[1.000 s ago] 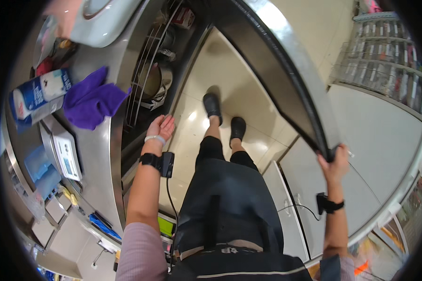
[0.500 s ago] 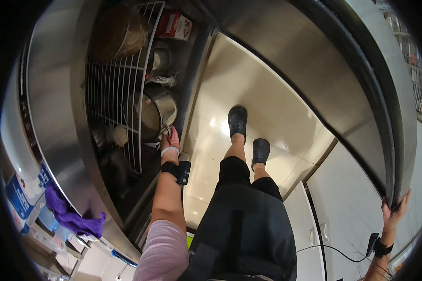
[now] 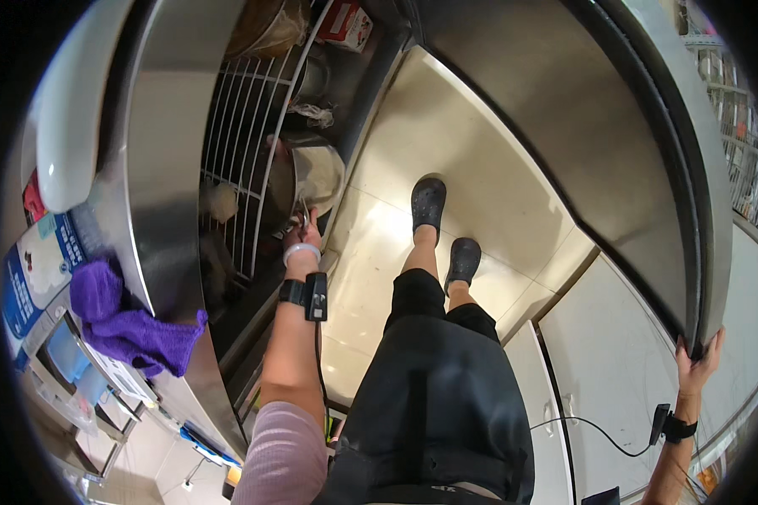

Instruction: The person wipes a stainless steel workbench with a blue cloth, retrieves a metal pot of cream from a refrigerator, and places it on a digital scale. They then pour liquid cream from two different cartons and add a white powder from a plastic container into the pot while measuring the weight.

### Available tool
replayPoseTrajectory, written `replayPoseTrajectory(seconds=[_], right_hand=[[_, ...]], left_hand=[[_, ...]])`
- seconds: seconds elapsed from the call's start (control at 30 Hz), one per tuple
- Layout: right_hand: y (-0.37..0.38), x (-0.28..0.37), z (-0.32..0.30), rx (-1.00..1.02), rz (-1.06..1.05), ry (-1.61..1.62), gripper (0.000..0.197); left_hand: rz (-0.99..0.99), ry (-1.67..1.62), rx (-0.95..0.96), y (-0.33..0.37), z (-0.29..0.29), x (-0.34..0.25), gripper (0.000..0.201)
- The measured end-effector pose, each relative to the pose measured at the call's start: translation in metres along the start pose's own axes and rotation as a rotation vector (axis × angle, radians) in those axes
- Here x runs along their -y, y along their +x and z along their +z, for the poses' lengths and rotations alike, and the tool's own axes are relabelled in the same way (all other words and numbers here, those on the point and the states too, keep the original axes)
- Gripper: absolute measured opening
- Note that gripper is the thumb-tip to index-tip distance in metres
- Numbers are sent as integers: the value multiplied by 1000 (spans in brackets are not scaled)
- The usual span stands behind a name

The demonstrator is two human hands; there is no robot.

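Observation:
My left hand (image 3: 305,231) is closed on the loop handle of a shiny metal pot (image 3: 322,175) in a stainless-steel refrigerator. The pot reaches out past the wire shelf (image 3: 265,168) toward the opening, and what it contains cannot be made out. Far to the right, my right hand (image 3: 699,364) has its fingers wrapped around the edge of the open refrigerator door (image 3: 522,101), by the dark gasket.
A brown container with plastic film (image 3: 269,29) stands on the shelf, near a red and white carton (image 3: 345,27). Purple cloth (image 3: 147,332) lies on the steel surface at left. White cabinet doors (image 3: 602,353) are at lower right. A cable (image 3: 611,429) runs to my right wrist.
The pot has come outward from the shelf toward the refrigerator's front edge, with my left hand on its handle. My right hand still grips the door edge. The view has shifted slightly.

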State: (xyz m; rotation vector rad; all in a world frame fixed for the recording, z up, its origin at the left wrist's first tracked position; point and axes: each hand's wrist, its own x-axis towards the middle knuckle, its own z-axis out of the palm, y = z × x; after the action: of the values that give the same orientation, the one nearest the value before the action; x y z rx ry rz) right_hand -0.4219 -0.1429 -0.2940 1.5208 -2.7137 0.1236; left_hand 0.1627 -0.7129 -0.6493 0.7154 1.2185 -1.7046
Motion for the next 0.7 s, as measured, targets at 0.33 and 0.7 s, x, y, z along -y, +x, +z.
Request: replayPoseTrajectory(seconds=[0.33,0.7], right_hand=[[24,10,3,-19,60,-59,71],[158,358,-26,4,-462,762,59]], left_hand=[[503,1088,-135,-127,-67,138,24],[525,1306,-354,-363,-114,216,50]])
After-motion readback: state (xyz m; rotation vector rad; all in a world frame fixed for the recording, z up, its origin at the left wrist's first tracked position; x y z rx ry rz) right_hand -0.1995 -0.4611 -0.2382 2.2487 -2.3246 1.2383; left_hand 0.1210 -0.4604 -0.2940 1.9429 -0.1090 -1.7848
